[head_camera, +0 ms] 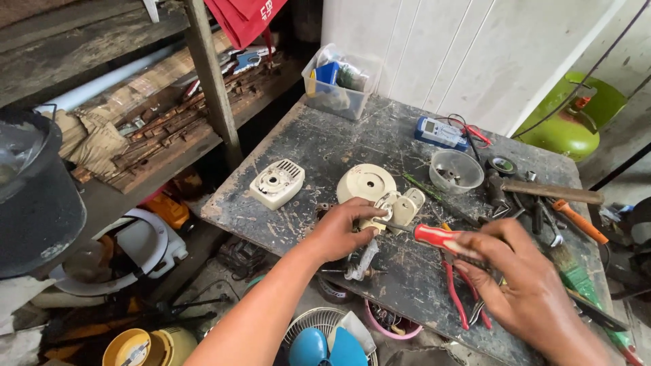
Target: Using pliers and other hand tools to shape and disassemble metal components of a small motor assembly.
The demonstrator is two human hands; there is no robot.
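Cream plastic fan part (397,207), light and breakable, is pinned by the left hand (342,230) near the desk (325,135) front edge; a red screwdriver (434,236) is gripped by the right hand (525,285).

Soft, even daylight fills the scene; no hard-edged shadows anywhere. The worktable (319,146) is the brightest ground, its scuffed dark top evenly lit. Behind the worktable the white panelled wall (441,47) runs close to overexposed but keeps its grooves. Left of the worktable the shelves and the floor clutter below sink into dim shade, detail muddy. Only faint, diffuse shadow lies under the left hand (339,230). The right hand (525,285), nearest the lens, is smeared with motion blur, as is the red-handled screwdriver (434,235) it grips. Wide-angle stretch bends lines toward the corners.
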